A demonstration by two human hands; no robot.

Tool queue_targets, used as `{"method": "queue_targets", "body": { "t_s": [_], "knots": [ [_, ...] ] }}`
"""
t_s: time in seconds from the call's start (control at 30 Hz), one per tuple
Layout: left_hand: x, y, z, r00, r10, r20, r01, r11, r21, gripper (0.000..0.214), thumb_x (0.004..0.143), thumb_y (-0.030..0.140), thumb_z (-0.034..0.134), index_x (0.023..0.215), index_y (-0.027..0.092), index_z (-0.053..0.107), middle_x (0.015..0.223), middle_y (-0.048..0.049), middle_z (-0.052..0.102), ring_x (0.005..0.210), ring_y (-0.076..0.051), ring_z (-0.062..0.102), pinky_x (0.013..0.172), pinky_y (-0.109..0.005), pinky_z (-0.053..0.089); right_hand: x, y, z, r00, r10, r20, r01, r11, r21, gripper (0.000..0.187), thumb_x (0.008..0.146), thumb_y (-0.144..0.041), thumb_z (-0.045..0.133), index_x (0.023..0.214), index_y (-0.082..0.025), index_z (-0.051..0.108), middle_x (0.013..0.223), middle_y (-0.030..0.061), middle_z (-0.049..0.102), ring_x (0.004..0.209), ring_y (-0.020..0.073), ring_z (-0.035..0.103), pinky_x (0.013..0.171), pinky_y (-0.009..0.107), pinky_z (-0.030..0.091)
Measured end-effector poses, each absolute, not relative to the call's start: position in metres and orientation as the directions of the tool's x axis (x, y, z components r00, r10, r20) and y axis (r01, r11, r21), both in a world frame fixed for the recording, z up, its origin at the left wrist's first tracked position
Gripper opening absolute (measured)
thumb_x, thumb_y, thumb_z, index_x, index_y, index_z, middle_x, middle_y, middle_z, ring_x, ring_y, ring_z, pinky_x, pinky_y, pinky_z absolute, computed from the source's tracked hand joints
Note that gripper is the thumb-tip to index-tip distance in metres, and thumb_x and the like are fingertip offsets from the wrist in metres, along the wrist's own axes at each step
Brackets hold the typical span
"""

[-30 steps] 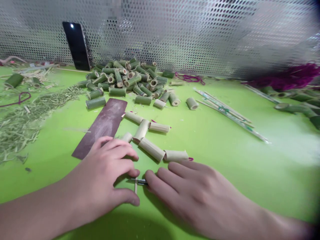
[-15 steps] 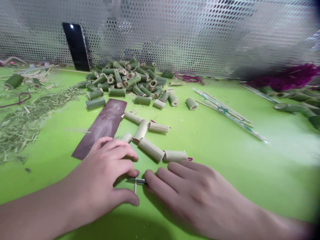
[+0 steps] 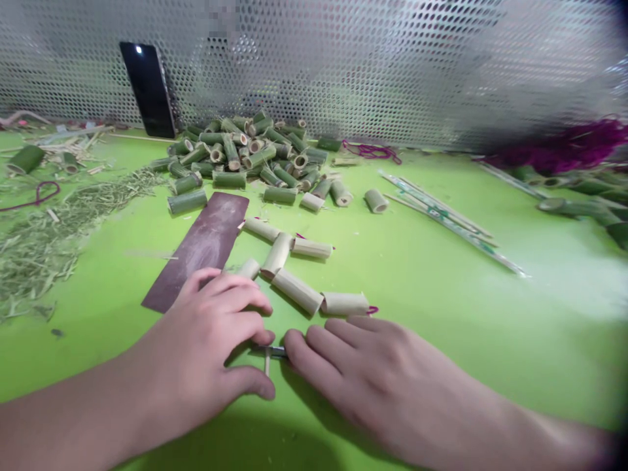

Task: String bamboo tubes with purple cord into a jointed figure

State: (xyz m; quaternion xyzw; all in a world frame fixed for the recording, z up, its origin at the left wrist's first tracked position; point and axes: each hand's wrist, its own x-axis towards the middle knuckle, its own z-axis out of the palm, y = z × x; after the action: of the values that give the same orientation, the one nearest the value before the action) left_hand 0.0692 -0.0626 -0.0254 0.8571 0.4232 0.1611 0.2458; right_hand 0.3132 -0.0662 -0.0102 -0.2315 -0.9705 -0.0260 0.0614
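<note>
Both hands rest low on the green table [image 3: 422,275]. My left hand [image 3: 206,347] is curled, its thumb and forefinger pinching a thin pale bamboo stick [image 3: 267,361] that stands across a small metal blade [image 3: 275,352]. My right hand [image 3: 358,376] lies over the blade's other end with fingers pressed together, forefinger on the metal. Just beyond the fingers lie several peeled pale bamboo tubes [image 3: 297,291], some threaded on magenta cord.
A brown sanding strip [image 3: 201,245] lies left of the peeled tubes. A heap of green bamboo tubes [image 3: 250,157] sits further back, a black phone [image 3: 147,88] leaning on the perforated metal wall. Green shavings [image 3: 44,235] at left, thin sticks [image 3: 446,219] and magenta yarn [image 3: 564,147] at right.
</note>
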Motion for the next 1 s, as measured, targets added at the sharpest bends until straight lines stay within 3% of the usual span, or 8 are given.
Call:
{"method": "queue_targets", "body": {
  "t_s": [0.27,0.6,1.0],
  "knots": [
    [0.07,-0.067,-0.024,0.609,0.79,0.073,0.638,-0.542,0.547,0.023,0.089,0.047,0.076,0.101,0.028,0.071,0.121,-0.0001,0.071,0.126,-0.028,0.057,0.116,-0.053,0.016,0.311,-0.065,-0.007,-0.894,0.44,0.089,0.439,0.898,-0.027,0.019,0.1,-0.01,0.043,0.092,-0.019,0.057,0.077,0.0007,0.062,0.063,0.0155,0.049,0.059,0.034,0.031],
    [0.069,-0.065,-0.026,0.583,0.81,0.062,0.665,-0.52,0.536,0.029,0.078,0.05,0.086,0.094,0.028,0.074,0.122,-0.0003,0.072,0.125,-0.033,0.057,0.113,-0.059,0.023,0.318,-0.066,-0.013,-0.837,0.485,0.253,0.499,0.867,-0.009,0.018,0.102,-0.016,0.044,0.089,-0.02,0.056,0.073,-0.0015,0.058,0.06,0.0159,0.044,0.062,0.033,0.031],
    [0.07,-0.063,-0.026,0.583,0.81,0.058,0.659,-0.513,0.55,0.03,0.078,0.056,0.083,0.096,0.032,0.077,0.125,-0.0001,0.07,0.127,-0.033,0.057,0.114,-0.061,0.024,0.318,-0.063,-0.016,-0.866,0.465,0.182,0.474,0.881,0.004,0.018,0.104,-0.017,0.043,0.091,-0.02,0.056,0.074,-0.002,0.06,0.062,0.0167,0.045,0.064,0.035,0.028]
  ]
}}
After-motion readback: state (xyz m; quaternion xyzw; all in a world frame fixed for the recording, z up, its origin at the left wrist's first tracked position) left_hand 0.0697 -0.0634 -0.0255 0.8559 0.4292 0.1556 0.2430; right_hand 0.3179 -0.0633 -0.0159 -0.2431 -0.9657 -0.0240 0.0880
